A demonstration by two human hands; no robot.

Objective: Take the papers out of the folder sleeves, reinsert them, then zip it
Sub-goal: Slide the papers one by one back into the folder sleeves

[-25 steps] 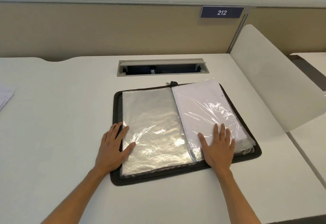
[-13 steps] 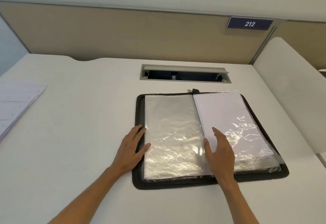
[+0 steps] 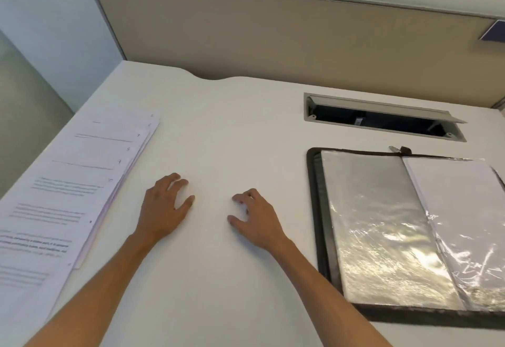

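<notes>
While the folder [image 3: 410, 232] lies open on the right side of the white bench [image 3: 232, 133], both hands are out over the bare middle of the bench, well apart from it. The left hand [image 3: 164, 207] hovers or rests palm down with its fingers loosely bent and spread, holding nothing; whether the fingertips touch the surface cannot be told. The right hand [image 3: 254, 218] sits just to its right, also palm down, its fingers curled a little more and its thumb stretched toward the left, and it too holds nothing. A clear gap of bench shows between the two hands.

The folder has a dark fabric border running around its left, far and near edges, with a small zipper pull [image 3: 399, 149] at the far edge near the spine. Its left page is a clear plastic sleeve [image 3: 377, 226] that looks grey and shiny and catches bright glare near the front. The right page holds a white sheet [image 3: 461, 204] under crinkled plastic and runs out of view at the right edge.

On the left side of the bench, well apart from the folder, lies a fanned stack of papers [image 3: 68, 196] with lines of printed text too blurred to read. The left hand is near the stack's right edge but not touching it.

Far of the folder, a rectangular cable slot [image 3: 382, 117] is cut into the bench with its lid raised. A beige partition [image 3: 273, 38] stands along the far edge.
</notes>
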